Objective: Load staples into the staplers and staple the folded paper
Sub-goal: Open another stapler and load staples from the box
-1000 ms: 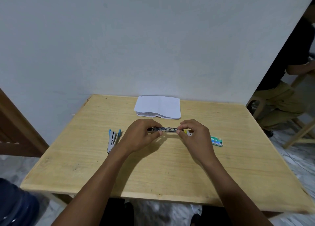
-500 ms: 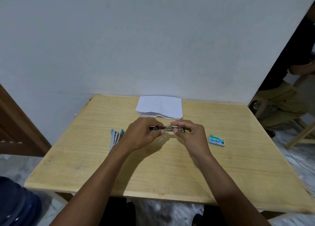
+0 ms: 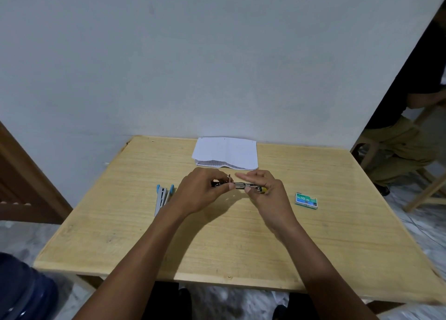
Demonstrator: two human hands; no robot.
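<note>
Pale grey wall (image 3: 217, 66) backs a light wooden table (image 3: 241, 252) in the head camera, the only view.

Both hands work just above the middle of the tabletop on a small silver-metal stapler with a dark end and a yellow end (image 3: 242, 186). The left hand (image 3: 200, 194) has its fingers curled round the dark end, with the thumb pressed on the metal part. The right hand (image 3: 269, 195) pinches the yellow end between thumb and lower fingers, and its forefinger stretches out over the metal toward the left hand. Whether a strip of staples sits inside is too small to tell.

A second stapler, grey with blue tips (image 3: 163, 196), lies on the table just beside the left wrist, and no hand touches it. A small green box of staples (image 3: 306, 200) lies to the right of the right hand, apart from it. The folded white paper (image 3: 226, 152) lies at the far edge near the wall, with no stapler on it. At the right margin a seated person in khaki trousers (image 3: 405, 141) is partly seen.

My reading is that the task is in its first part. Loading the metal stapler is in hand, the blue-tipped one looks left to do, and the paper shows no sign of being stapled yet.
</note>
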